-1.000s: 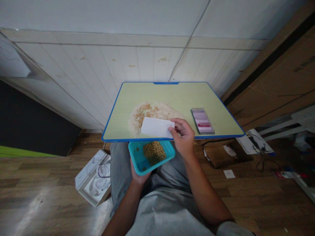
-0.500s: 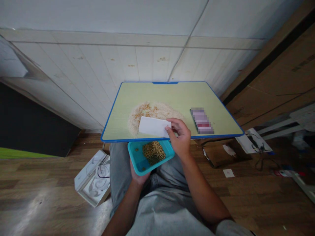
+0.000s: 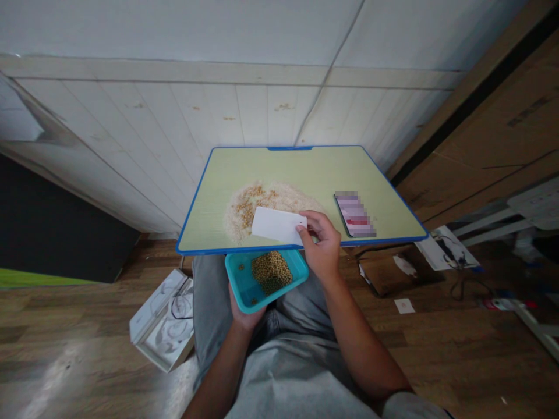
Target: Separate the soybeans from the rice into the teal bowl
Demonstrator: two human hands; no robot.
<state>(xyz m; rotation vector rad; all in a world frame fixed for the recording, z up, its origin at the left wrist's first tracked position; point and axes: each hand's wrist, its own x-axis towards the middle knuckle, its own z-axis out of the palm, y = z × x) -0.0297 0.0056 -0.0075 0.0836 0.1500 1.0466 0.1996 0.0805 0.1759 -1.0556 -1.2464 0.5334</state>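
Table [image 3: 340, 174], before the wall [image 3: 218, 110]: grain heap [image 3: 288, 198] left of centre, beans [image 3: 257, 191] among it; phone [image 3: 354, 214] at right. Tub [image 3: 238, 291], below the near edge, more beans [image 3: 271, 272] inside. Box [image 3: 163, 334] on floor [image 3: 82, 361], left.

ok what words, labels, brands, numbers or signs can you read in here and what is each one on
No text can be read here.
Phone: screen pixelated, unreadable.
Large brown cardboard at the right: dark printed marks, too blurred to read.
Small white square on the floor: faint mark, too small to read.
White card in the right hand: a small dark spot, no lettering visible.
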